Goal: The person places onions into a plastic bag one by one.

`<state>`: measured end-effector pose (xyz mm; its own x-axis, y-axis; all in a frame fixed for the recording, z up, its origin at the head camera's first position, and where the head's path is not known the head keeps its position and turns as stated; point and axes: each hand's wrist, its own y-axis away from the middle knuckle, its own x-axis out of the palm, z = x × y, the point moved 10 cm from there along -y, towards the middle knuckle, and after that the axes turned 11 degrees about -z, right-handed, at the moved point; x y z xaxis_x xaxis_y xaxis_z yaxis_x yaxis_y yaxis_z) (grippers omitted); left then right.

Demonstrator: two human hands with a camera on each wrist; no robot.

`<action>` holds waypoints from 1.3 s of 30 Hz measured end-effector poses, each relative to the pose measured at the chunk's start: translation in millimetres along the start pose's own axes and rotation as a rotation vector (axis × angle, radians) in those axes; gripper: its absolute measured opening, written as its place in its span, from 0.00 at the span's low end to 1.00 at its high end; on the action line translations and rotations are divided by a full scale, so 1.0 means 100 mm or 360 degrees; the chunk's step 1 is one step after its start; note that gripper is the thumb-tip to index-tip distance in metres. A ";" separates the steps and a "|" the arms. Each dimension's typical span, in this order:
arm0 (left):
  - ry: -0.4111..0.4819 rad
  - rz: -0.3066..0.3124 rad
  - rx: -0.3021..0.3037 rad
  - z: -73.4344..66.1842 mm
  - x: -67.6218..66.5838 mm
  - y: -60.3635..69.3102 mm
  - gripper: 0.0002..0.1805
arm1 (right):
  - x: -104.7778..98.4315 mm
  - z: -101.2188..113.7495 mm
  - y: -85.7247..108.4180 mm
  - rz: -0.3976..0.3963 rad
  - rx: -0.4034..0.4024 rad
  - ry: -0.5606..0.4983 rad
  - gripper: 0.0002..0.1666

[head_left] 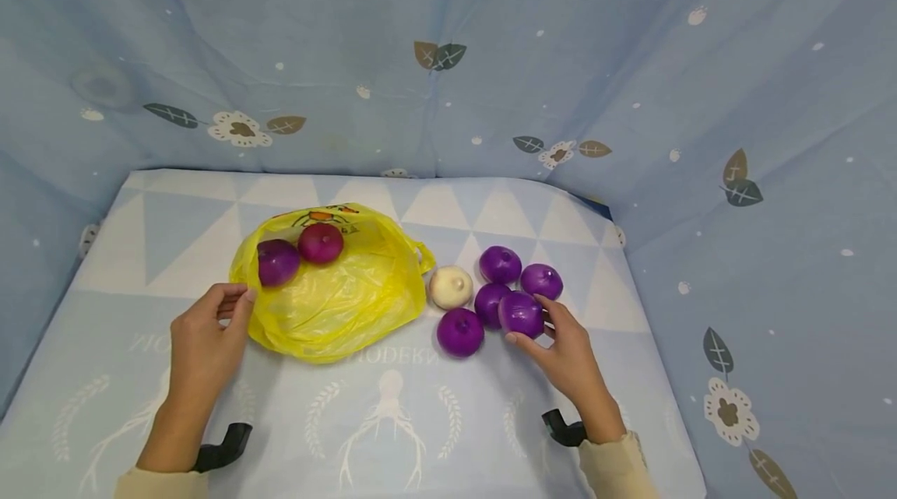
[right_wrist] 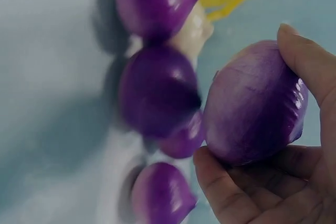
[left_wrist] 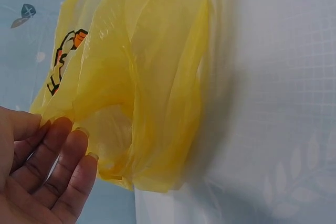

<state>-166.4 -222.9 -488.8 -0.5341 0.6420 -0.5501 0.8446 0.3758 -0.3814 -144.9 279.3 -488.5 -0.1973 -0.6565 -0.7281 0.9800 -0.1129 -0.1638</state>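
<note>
A yellow bag point(head_left: 336, 320) lies near the middle of the bench point(head_left: 280, 421), somewhat toward its left edge, two purple onions point(head_left: 321, 243) within its spread mouth. The left hand point(head_left: 210, 335), thumb and fingertips brought together, pinches the rim on the side facing the bench's left edge; this grip presumably keeps the thin film from sagging closed. The right hand point(head_left: 568, 351), its fingers parted to an onion's width, holds one purple onion point(head_left: 522, 314) between thumb and fingers, apparently raised; so rounded and glossy a body probably needs support from opposite sides. Four loose purple onions point(head_left: 460, 332) and a white onion point(head_left: 451, 286) cluster between bag and right edge, likely for easy reach by that hand.
</note>
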 end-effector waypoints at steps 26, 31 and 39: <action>0.0014 0.0075 0.0078 -0.10 0.08 -0.02 0.09 | 1.04 1.53 -0.40 0.0570 -0.0770 0.0111 0.50; 0.0025 0.0068 0.0111 -0.12 0.09 -0.03 0.08 | 1.25 1.64 -0.44 0.0642 -0.0823 0.0185 0.51; 0.0029 0.0049 0.0129 -0.15 0.07 -0.04 0.07 | 1.60 1.76 -0.56 0.0692 -0.0821 0.0205 0.49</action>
<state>-173.2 -210.3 -480.2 -0.5065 0.6646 -0.5494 0.8543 0.3006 -0.4240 -227.1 49.5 -479.2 0.1787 -0.4640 -0.8676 0.8396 0.5317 -0.1114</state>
